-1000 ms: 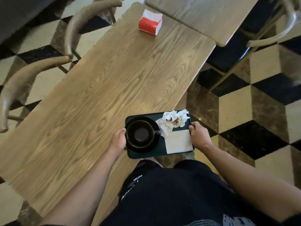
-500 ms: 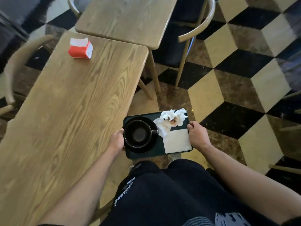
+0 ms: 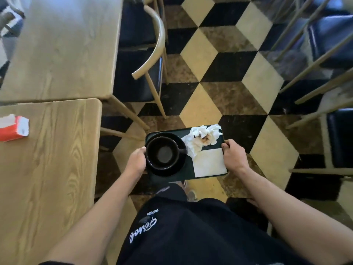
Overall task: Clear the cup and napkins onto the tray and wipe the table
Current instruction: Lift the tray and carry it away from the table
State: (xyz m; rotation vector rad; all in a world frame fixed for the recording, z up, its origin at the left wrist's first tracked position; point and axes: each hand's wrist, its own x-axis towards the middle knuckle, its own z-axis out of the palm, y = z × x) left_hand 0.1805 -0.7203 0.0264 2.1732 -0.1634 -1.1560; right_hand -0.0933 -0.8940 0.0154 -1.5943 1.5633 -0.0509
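Observation:
I carry a dark green tray (image 3: 188, 174) over the floor, away from the wooden table (image 3: 47, 169) on my left. My left hand (image 3: 136, 161) grips the tray's left edge and my right hand (image 3: 233, 155) grips its right edge. On the tray a black cup (image 3: 162, 154) sits on a black saucer (image 3: 180, 168) at the left. Crumpled white napkins (image 3: 202, 138) with a brown stain lie at the far right corner. A flat cream napkin (image 3: 209, 166) lies at the near right.
A red and white tissue box (image 3: 13, 128) stands on the table's far left part. A second wooden table (image 3: 61, 48) adjoins it beyond. A chair with a curved wooden back (image 3: 152, 52) stands ahead, more chairs (image 3: 324, 54) at the right. The floor is checkered.
The tray has come off over the table's edge and now hangs over the floor. The view has turned right, so the table slid to the left. Both hands keep their hold.

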